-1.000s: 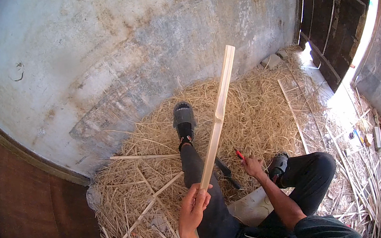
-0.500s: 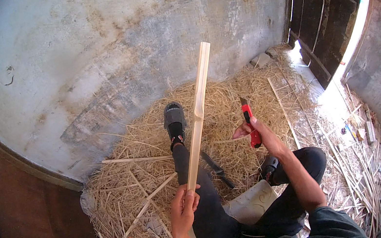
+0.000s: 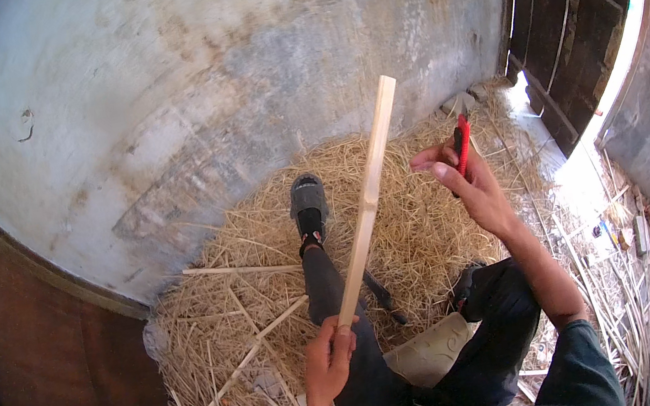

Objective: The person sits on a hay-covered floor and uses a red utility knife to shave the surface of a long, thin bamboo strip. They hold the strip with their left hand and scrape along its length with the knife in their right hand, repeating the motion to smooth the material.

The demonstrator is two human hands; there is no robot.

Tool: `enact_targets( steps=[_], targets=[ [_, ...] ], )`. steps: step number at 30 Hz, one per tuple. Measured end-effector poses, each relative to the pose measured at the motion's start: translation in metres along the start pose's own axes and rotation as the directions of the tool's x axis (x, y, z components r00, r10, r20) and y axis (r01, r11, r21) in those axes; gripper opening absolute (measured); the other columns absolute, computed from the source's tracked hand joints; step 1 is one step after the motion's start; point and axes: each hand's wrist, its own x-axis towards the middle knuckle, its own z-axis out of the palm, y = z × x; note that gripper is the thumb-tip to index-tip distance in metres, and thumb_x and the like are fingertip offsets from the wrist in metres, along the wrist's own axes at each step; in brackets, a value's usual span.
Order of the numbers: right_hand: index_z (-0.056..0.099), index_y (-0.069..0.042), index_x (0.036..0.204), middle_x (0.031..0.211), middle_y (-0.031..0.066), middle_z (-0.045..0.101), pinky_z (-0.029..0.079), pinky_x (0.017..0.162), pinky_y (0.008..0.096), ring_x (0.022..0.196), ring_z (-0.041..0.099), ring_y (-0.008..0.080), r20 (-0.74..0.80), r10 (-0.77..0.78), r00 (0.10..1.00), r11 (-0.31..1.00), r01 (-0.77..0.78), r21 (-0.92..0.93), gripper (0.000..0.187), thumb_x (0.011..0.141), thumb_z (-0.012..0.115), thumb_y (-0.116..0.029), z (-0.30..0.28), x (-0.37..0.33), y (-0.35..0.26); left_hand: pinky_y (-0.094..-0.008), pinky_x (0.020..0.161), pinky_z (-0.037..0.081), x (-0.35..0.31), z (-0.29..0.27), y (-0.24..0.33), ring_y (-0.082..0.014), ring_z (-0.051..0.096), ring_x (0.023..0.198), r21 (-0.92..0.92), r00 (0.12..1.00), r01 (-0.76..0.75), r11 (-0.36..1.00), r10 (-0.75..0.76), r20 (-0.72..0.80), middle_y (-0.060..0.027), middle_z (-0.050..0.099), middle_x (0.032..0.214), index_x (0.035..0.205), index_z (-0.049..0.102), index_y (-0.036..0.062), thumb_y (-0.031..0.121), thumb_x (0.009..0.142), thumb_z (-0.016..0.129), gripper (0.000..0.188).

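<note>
head, right hand (image 3: 478, 193) extended, holding cutter (image 3: 464, 143)

Left hand (image 3: 330, 366) grips a wooden strip (image 3: 368, 201) by its lower end. Right hand (image 3: 469, 185) holds a red cutter (image 3: 463, 144). Straw (image 3: 420, 222) reaches the wall's (image 3: 265, 86) bottom edge.

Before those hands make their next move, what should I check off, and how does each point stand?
1. Left hand gripping the pale strip near its lower end: ok.
2. Right hand holding the red cutter: ok.
3. Cutter apart from the strip: ok, a gap shows between them.
4. How far the cutter's blade is out: cannot tell at this angle.
5. Floor around the sandal free of loose bits: not ok, straw-like litter surrounds it.
6. Dark, long object beside the leg away from both hands: ok.
</note>
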Motion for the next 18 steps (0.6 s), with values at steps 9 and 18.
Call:
enact_targets(
  steps=[9,18],
  targets=[
    [0.033,-0.016,0.098,0.093,0.0073,0.069,0.059,0.07,0.0277,0.081,0.072,0.0151,-0.073,0.143,0.987,0.863,-0.088,0.497,0.043,0.095,0.075,-0.004,0.024,-0.007,0.007,-0.0322,0.073,0.057,0.003,0.009,0.007,-0.0145,0.068,0.079,0.124,0.985,0.02,0.992,-0.041,0.17,-0.0076,0.069,0.088,0.132,0.068,0.005,0.034,0.112,0.054,0.038],
    [0.032,-0.016,0.098,0.095,0.0103,0.072,0.059,0.07,0.0295,0.084,0.073,0.0169,-0.066,0.159,0.985,0.815,-0.093,0.572,0.051,0.09,0.08,-0.001,0.031,-0.019,0.0,-0.0295,0.065,0.047,0.076,0.031,0.015,-0.0109,0.057,0.074,-0.625,0.826,0.105,0.773,0.282,0.488,-0.0057,0.062,0.098,0.132,0.054,0.0007,0.051,0.112,0.046,0.055]
  ],
)
